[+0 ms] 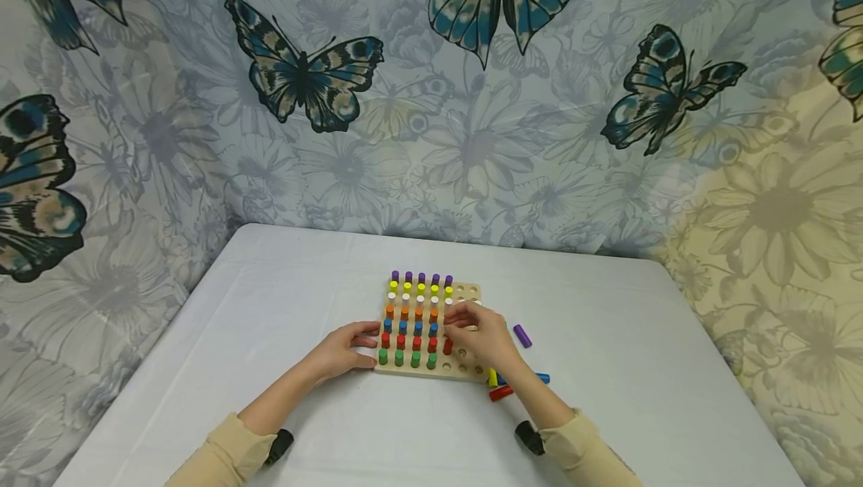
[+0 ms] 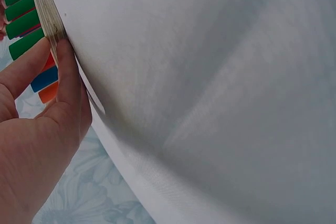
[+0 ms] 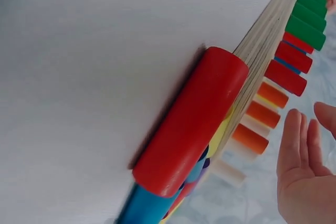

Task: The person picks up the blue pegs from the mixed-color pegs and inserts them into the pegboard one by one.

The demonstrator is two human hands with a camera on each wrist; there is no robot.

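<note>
A wooden pegboard [image 1: 431, 372] lies on the table, with rows of purple, yellow, white, orange, blue, red and green pegs standing in its holes. My left hand [image 1: 340, 352] holds its left edge; in the left wrist view the fingertips [image 2: 41, 51] are at the board's corner beside a green peg [image 2: 26, 44]. Over the right part of the board hovers my right hand [image 1: 482, 330], near the orange and blue rows. In the right wrist view its fingers are fairly straight, the thumb stands apart, and nothing shows between them. This hand hides some holes in the head view.
Loose pegs lie right of the board: a purple peg [image 1: 522, 336], a blue peg [image 1: 541, 377], a yellow peg [image 1: 493, 377] and a red peg [image 3: 191, 121], partly behind the right forearm. A white cloth covers the table [image 1: 303, 262]. Butterfly-patterned fabric [image 1: 472, 172] hangs behind.
</note>
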